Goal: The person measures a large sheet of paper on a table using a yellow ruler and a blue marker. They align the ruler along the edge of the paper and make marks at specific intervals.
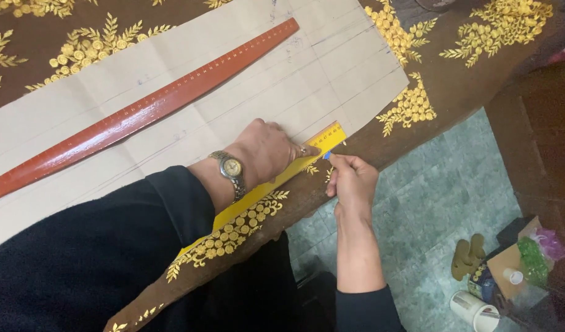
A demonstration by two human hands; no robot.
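Left hand pins a yellow ruler; right hand marks at its tip.

The left hand (267, 150) presses flat on the yellow ruler (276, 179) along the paper pattern's (282, 80) edge; the right hand (351, 179) pinches a blue pen (327, 155) beside the ruler's end. A red ruler (141, 114) lies well apart.

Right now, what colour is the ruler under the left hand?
Yellow; the ruler pressed down by the left hand shows best in the head view.

Yellow ruler (276, 181) and blue pen (327, 155) on cream paper (245, 92).
Lying flat, slanted along paper's near edge; pen tip touching ruler's far end.
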